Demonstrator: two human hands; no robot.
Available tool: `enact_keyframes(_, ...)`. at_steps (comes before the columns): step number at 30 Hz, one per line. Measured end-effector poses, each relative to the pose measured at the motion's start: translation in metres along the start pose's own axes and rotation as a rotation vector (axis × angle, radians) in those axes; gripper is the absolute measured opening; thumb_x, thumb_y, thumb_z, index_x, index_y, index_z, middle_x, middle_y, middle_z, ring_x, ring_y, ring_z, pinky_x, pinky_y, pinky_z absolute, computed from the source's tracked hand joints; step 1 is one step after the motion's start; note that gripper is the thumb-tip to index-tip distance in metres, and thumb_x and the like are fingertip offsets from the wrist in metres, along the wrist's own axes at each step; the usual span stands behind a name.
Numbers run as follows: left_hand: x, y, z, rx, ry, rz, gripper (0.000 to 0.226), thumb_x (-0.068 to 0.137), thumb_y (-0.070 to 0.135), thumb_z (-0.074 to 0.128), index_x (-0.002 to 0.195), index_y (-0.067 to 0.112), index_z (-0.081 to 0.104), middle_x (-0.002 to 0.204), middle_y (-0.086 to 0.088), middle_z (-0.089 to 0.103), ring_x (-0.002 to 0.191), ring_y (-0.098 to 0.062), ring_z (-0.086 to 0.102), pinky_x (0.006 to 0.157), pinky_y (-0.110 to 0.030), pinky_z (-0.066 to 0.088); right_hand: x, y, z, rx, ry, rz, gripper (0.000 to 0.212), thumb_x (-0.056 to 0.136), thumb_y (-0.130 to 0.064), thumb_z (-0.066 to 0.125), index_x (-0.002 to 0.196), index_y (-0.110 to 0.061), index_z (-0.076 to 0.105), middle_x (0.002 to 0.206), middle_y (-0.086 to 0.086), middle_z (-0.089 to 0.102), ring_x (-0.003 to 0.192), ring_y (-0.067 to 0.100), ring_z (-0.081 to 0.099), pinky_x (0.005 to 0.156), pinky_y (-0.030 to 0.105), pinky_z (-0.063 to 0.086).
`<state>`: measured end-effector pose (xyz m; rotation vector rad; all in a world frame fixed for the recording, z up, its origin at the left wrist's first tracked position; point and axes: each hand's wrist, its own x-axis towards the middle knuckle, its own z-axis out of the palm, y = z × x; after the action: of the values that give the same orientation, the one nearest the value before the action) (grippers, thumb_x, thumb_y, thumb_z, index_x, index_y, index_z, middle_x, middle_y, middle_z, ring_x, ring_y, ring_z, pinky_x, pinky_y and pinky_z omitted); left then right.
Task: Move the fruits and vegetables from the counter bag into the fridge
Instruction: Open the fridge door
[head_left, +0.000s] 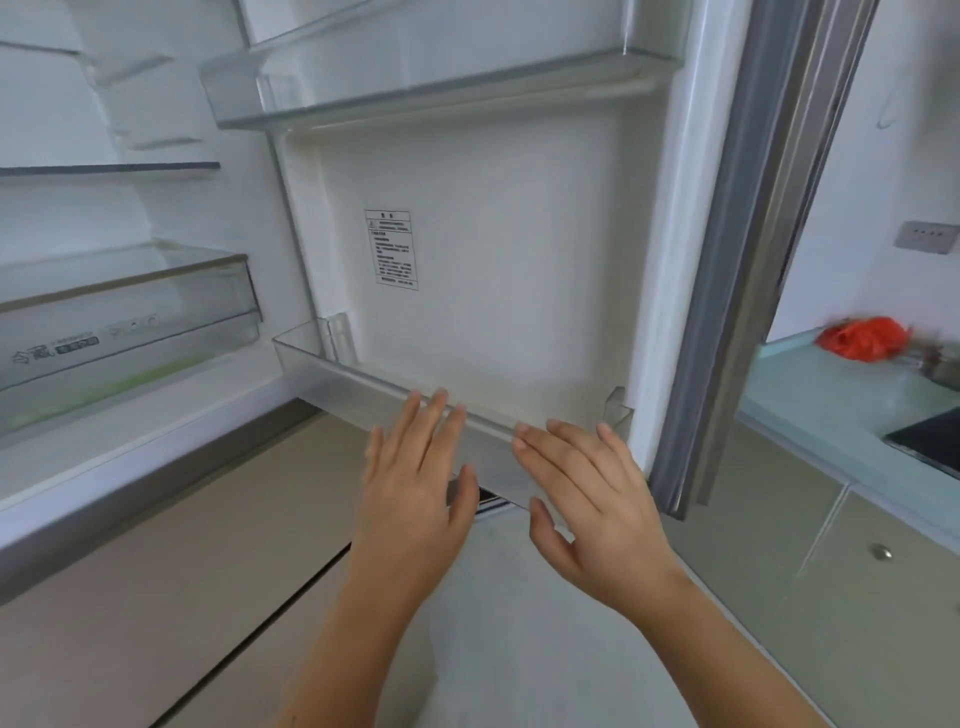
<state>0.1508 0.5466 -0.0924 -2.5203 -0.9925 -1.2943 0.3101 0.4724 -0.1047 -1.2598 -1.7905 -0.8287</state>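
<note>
We face the open fridge (156, 218), its door (493, 234) swung wide beside the counter (810, 395). At the lower door shelf (337, 364), our left hand (410, 483) and right hand (597, 499) hover, fingers straight and spread, holding nothing. The red bag (862, 338) sits on the counter, so produce likely remains to move.

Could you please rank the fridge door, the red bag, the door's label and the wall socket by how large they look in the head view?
1. fridge door, by far the largest.
2. red bag and label: about alike, so not ranked; the bag seems farther off.
3. wall socket, smallest.
</note>
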Motion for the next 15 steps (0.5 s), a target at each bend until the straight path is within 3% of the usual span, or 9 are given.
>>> enact_keyframes(7, 0.038, 0.02, 0.061, -0.058, -0.021, 0.049, 0.043, 0.084, 0.026, 0.04, 0.121, 0.008, 0.051, 0.132, -0.013, 0.053, 0.128, -0.024, 0.033, 0.099, -0.053, 0.022, -0.003, 0.066, -0.006, -0.051, -0.071, 0.17, 0.041, 0.082, -0.022, 0.052, 0.122, -0.013, 0.052, 0.126, 0.002, 0.058, 0.124, 0.023, 0.042, 0.11, 0.051, 0.013)
enact_keyframes(15, 0.097, 0.021, 0.109, 0.016, -0.179, 0.053, 0.049, 0.082, 0.031, 0.035, 0.117, 0.006, 0.059, 0.127, -0.012, 0.058, 0.121, -0.032, 0.05, 0.091, -0.062, 0.036, 0.026, 0.12, 0.014, -0.226, -0.3, 0.385, 0.056, 0.08, -0.042, 0.039, 0.123, -0.009, 0.056, 0.125, 0.009, 0.058, 0.118, 0.035, 0.05, 0.098, 0.06, 0.026)
